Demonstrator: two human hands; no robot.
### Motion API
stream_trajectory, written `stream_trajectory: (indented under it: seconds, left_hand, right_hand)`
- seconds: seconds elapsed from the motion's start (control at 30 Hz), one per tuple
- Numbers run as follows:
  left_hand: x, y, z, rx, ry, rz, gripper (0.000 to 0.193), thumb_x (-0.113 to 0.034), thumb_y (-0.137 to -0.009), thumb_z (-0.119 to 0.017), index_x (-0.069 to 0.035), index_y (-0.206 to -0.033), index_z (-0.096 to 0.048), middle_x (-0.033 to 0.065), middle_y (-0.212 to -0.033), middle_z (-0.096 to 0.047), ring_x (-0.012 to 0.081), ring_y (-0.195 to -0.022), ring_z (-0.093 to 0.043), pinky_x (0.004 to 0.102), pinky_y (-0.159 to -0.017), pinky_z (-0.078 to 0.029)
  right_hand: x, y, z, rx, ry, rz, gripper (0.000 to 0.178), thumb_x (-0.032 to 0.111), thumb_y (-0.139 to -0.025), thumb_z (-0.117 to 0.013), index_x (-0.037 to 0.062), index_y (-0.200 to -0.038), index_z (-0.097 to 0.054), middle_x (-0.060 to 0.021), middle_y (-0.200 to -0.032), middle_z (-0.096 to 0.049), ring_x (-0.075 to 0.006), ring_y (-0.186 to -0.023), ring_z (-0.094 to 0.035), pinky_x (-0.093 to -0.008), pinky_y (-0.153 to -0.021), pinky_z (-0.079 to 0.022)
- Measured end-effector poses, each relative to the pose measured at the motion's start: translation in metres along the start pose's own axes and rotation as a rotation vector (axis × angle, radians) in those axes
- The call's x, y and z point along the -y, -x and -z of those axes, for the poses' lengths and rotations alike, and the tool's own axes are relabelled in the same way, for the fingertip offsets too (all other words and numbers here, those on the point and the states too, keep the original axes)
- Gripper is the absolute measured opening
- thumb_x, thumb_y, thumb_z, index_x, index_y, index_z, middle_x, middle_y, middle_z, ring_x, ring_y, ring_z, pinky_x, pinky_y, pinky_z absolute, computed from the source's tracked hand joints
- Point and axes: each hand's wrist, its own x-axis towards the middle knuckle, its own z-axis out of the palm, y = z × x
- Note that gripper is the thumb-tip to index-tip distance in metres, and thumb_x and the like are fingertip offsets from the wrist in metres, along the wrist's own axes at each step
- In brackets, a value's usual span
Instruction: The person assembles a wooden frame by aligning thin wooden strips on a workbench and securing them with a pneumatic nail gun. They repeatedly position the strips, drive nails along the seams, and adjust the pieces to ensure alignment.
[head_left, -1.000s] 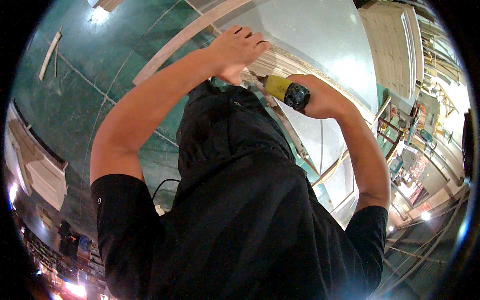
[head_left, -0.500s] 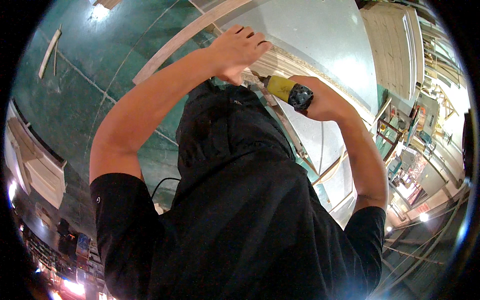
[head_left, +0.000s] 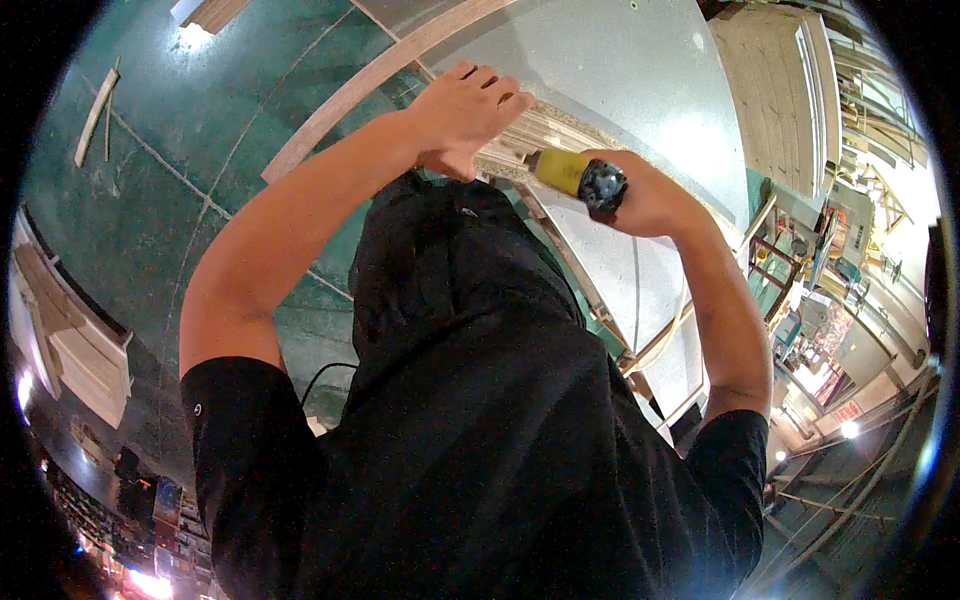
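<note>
Yellow and black, the drill (head_left: pixel 562 172) lies in the right hand (head_left: pixel 635 195), whose fingers are wrapped around it, its nose pointing left at the layered pale edge of the boards (head_left: pixel 510 145). I cannot tell whether the tip touches the wood. On the upper side of that edge, just left of the nose, the left hand (head_left: pixel 470 115) lies palm down with its fingers a little apart and its thumb toward the body; whether it pinches the edge or only presses, the view does not show.

The step in hand looks like drilling or driving into the edge while the other hand steadies it. The next move seems to call for a straight, firm push, with the left fingers clear of the tip.

Beyond the edge spreads a smooth grey panel (head_left: pixel 620 60), shiny under the light, with a long wooden strip (head_left: pixel 360 85) at its left. Green floor (head_left: pixel 140 230) with pale seams runs farther left, where thin slats (head_left: pixel 97 115) lie. To the right are a pile of wooden sheets (head_left: pixel 770 90) and a cluttered, lamp-lit workshop.
</note>
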Motion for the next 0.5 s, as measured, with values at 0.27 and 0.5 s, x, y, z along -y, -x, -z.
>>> stream_trajectory:
  seconds: [0.27,0.5]
  left_hand:
    - [0.000,0.002,0.010,-0.032,0.034,-0.059,0.099,-0.038,-0.053,-0.090,-0.016,-0.143,-0.052,0.0132,-0.135,-0.057,0.0343,-0.128,-0.055,0.0465,-0.106,-0.044]
    - [-0.001,0.003,0.013,0.013,-0.040,-0.044,0.098,-0.038,-0.055,-0.092,-0.015,-0.142,-0.054,0.0134,-0.136,-0.057,0.0333,-0.128,-0.054,0.0459,-0.107,-0.043]
  right_hand:
    - [-0.015,-0.006,0.024,-0.113,0.106,-0.036,0.053,0.003,-0.079,-0.082,0.0052,-0.130,-0.065,-0.0160,-0.116,-0.073,-0.0276,-0.106,-0.070,-0.0372,-0.098,-0.053]
    - [-0.007,-0.010,0.023,-0.198,0.069,0.026,0.049,0.006,-0.076,-0.079,0.0024,-0.124,-0.067,-0.0203,-0.109,-0.075,-0.0372,-0.102,-0.071,-0.0425,-0.095,-0.054]
